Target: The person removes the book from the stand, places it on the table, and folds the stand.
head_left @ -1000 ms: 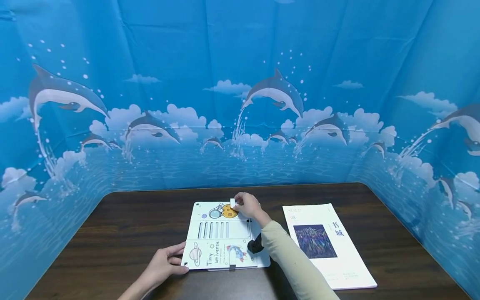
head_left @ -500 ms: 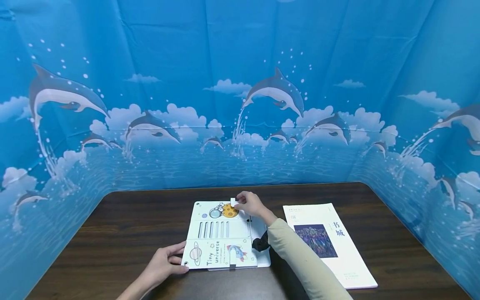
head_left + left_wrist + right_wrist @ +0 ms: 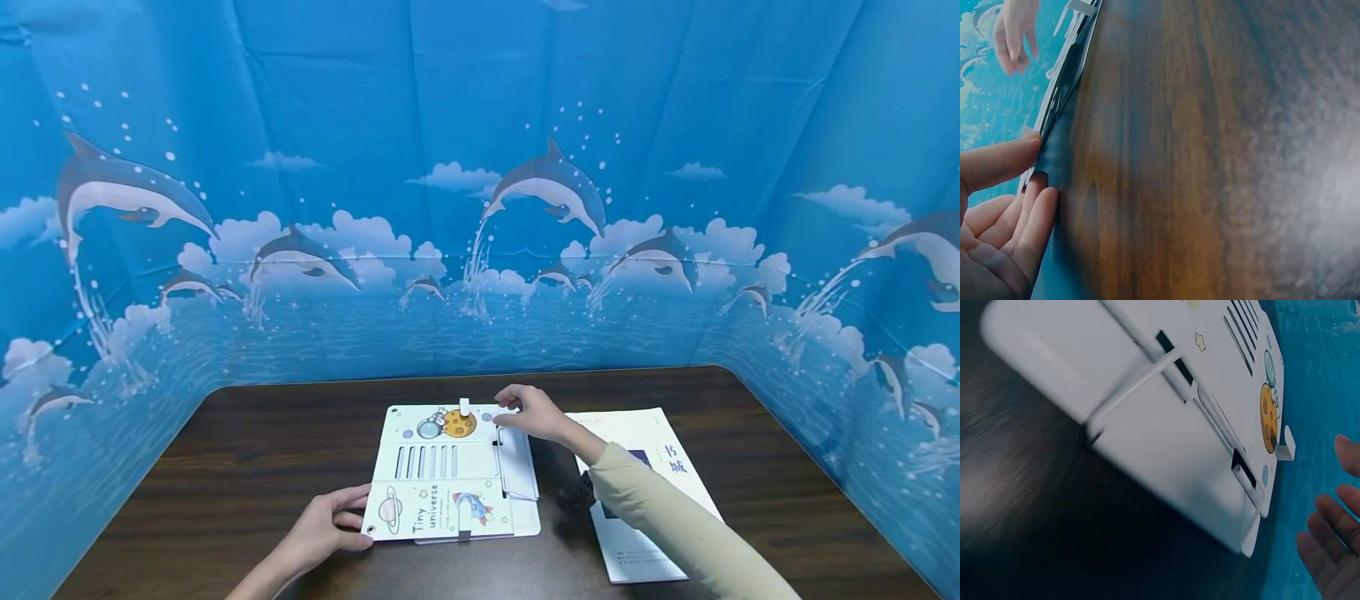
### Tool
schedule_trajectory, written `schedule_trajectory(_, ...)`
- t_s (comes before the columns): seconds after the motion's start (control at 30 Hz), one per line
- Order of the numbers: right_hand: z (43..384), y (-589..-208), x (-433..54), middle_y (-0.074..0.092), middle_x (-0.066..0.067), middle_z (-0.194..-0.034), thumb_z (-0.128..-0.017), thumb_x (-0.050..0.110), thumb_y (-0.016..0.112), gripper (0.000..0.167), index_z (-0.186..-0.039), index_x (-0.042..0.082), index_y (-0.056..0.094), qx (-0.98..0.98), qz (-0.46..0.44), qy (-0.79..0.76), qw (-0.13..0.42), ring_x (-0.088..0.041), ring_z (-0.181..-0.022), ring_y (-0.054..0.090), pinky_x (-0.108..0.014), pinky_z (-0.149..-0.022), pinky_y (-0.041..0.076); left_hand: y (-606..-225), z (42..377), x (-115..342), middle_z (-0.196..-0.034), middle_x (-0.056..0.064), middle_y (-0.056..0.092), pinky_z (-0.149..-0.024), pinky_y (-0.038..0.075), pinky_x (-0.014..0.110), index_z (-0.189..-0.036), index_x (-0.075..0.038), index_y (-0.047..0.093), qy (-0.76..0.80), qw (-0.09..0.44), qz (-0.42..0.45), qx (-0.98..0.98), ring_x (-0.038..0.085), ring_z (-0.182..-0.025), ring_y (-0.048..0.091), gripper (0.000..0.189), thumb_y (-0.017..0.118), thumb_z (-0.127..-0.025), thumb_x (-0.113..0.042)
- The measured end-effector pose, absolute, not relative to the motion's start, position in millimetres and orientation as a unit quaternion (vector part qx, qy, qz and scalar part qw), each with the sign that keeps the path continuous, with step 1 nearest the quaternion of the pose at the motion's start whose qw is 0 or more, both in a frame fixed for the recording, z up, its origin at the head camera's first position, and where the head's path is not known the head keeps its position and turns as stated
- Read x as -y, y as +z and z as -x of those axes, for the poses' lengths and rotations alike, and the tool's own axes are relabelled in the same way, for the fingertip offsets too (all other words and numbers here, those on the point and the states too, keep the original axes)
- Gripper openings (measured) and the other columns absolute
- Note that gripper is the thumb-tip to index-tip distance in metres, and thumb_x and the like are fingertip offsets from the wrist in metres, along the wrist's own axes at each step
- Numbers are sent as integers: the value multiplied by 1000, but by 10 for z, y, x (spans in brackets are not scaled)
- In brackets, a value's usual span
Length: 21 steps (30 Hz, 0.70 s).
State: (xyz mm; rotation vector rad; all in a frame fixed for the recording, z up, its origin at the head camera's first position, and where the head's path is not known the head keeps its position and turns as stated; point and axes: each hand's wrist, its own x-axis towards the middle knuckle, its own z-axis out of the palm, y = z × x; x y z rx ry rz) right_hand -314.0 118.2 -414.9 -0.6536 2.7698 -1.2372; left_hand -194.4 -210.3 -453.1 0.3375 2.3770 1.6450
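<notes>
A white folding book stand, printed with planets, an astronaut and "Tiny universe", lies on the table in the head view. My left hand pinches its left edge; in the left wrist view the thumb is on one face and fingers on the other. My right hand hovers by the upper right corner, fingers loosely bent and holding nothing. A white page clip sticks up at the top edge. The right wrist view shows a white wire support on the stand's back plate.
A white magazine with a dark picture lies to the right, partly covered by my right sleeve. The dark wooden table ends at a blue dolphin-print curtain.
My right hand has moved right, away from the page clip, which now stands free at the top edge. The left hand stays at the book stand's left edge.
</notes>
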Motion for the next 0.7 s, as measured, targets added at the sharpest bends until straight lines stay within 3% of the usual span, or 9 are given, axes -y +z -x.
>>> schedule_trajectory(0.5, 2713, -4034, -1927, 60, -10, -105, -77, 20, 71, 40, -112, 3, 58, -902, 175, -395, 9, -30, -98, 55, -45, -83, 47, -4516, 2011, 2139, -108, 32, 56, -59, 52, 26, -122, 22, 39, 539, 126, -154, -818, 22, -76, 63, 70, 74, -64, 8)
schedule_trajectory(0.7, 2617, -4072, -2201, 59, -14, -105, -77, 21, 71, 43, -112, 0, 57, -905, 163, -393, -5, -28, -96, 55, -44, -83, 47, -4501, 2020, 2131, -107, 30, 58, -59, 52, 25, -122, 21, 40, 534, 126, -161, -820, 22, -76, 63, 69, 75, -64, 7)
